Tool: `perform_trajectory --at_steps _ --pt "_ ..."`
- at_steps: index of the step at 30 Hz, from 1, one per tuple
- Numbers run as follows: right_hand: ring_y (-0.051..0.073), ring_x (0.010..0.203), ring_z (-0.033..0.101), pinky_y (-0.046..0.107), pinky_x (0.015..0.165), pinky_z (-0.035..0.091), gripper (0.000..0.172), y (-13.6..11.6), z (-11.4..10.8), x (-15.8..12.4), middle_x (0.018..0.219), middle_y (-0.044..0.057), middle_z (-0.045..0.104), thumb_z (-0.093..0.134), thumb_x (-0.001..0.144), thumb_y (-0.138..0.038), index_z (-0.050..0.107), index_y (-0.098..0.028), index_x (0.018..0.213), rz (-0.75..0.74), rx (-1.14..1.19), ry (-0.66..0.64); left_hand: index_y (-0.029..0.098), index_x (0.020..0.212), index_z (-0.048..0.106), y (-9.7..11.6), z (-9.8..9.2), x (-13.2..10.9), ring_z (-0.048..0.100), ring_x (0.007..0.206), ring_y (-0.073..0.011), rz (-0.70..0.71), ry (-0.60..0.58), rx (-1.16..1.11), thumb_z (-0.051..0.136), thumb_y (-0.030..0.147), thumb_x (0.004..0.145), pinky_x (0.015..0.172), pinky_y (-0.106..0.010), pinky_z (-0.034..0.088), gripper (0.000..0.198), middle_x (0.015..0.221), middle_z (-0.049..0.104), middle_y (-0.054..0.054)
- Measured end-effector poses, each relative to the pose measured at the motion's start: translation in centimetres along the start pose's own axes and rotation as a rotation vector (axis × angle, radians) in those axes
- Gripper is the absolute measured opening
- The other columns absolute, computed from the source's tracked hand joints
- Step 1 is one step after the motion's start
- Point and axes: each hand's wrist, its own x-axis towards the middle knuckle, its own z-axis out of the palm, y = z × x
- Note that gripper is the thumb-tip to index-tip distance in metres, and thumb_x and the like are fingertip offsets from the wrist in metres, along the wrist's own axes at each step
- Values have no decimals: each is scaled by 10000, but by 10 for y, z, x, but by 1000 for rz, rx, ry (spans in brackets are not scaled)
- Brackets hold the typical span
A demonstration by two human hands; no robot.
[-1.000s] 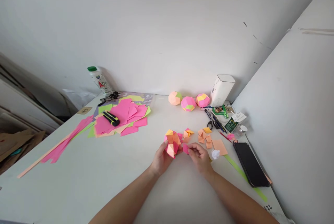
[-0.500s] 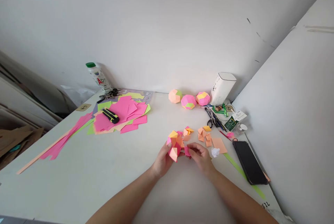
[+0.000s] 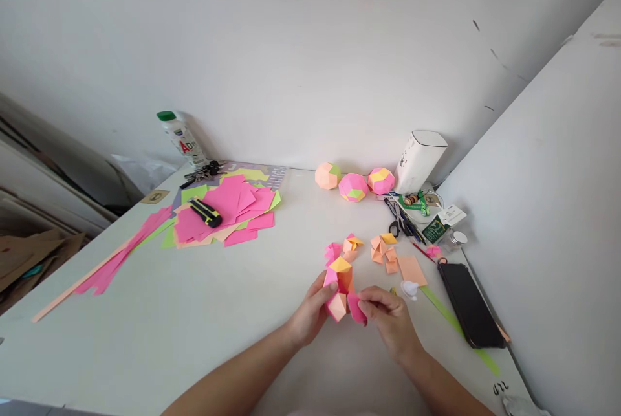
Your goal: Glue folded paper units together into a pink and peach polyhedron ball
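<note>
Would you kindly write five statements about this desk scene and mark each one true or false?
1. The left hand holds a paper model. True.
2. The right hand pinches green paper. False: it pinches pink paper.
3. Three paper balls sit near the wall. True.
4. The utility knife lies beside the scissors. False: it lies on the paper sheets.
5. The phone is to the right of the right hand. True.
</note>
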Motion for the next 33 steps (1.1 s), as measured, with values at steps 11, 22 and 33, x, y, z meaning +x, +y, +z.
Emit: perform_trajectory --at_steps 11,22,33 --pt "135 564 520 296 532 457 98 4 -1 -1 651 -2 613 703 741 -316 714 -222 767 -6 -31 76 159 969 552 -4 -2 -2 601 741 -206 -17 -35 47 523 390 861 686 -323 405 257 859 641 -85" --pt "132 549 537 286 508 457 73 7 0 -1 651 -5 628 708 737 -287 717 -218 759 28 18 36 162 1010 528 -1 1 -3 628 835 -252 -26 -61 32 502 375 876 708 -346 431 253 938 650 -111" --pt "122 539 544 271 507 469 59 5 1 -3 680 -8 630 714 734 -266 720 -214 761 63 53 17 164 1089 486 -2 4 -3 654 712 -235 -33 -102 120 459 442 889 656 -354 462 344 851 661 -94"
